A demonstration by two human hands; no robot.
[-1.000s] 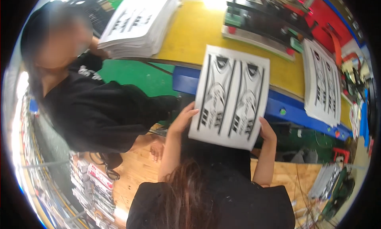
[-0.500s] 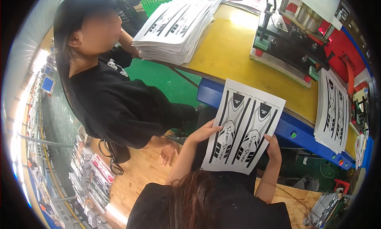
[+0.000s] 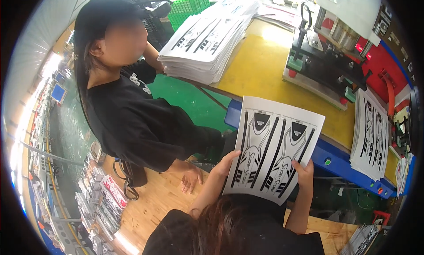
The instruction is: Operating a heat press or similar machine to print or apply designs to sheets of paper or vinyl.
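A white sheet [image 3: 274, 144] with two black-and-grey printed designs is held up in front of my body, over my black shirt. My left hand [image 3: 227, 162] grips its left edge, thumb on the printed face. My right hand [image 3: 302, 173] grips its right edge lower down, also with the thumb in front. Beyond the sheet are a yellow-topped workbench [image 3: 249, 56] with a blue front rail and, at its right end, a stack of similar printed sheets [image 3: 371, 127].
A co-worker [image 3: 123, 109] in black stands at my left. A thick paper stack [image 3: 203, 43] and green crate [image 3: 187, 10] are at the back. A metal press [image 3: 327, 56] stands on the bench. A wooden surface [image 3: 154, 202] holds a bag [image 3: 132, 175] and printed bundles [image 3: 104, 202].
The sheet and both my hands sit lower and further right in the picture, still gripping. The view has shifted, so the bench, press, stacks and co-worker also appear further right and lower.
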